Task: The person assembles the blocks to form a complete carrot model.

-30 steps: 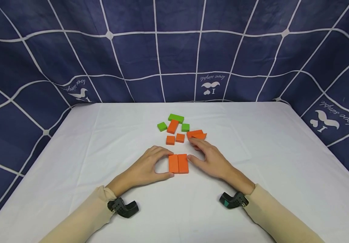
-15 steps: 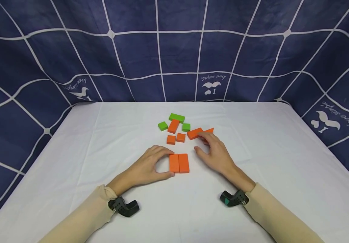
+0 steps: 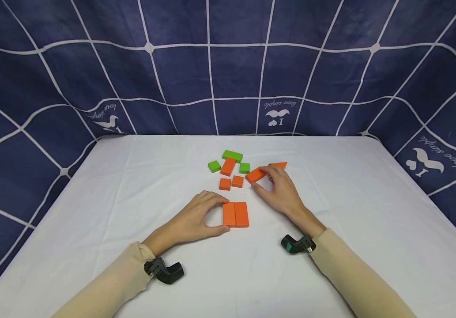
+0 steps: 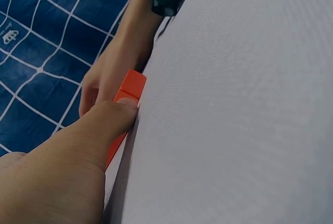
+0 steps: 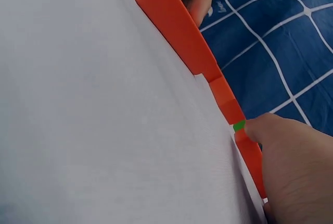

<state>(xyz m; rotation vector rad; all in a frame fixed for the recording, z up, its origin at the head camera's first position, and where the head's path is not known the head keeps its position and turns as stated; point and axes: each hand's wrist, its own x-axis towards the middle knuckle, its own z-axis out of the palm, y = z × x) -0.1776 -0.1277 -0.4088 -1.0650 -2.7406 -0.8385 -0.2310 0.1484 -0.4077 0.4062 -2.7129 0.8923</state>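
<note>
Fingers of your right hand curl over the orange slab, thumb at its near edge and fingertips on the far side, pinching it where it lies flat on the worktop, just right of the small squares. Your left hand cups the pair of orange bars, thumb and forefinger pinching the left bar's ends. Expect these pieces to be light, rigid and smooth-faced, probably painted wood, with crisp edges; they should slide easily on cloth, so take the slab by its long sides. Beyond it lie an orange wedge, two orange squares, another orange bar and three green blocks. A white cloth covers the worktop; a navy backdrop with white lines hangs behind.
</note>
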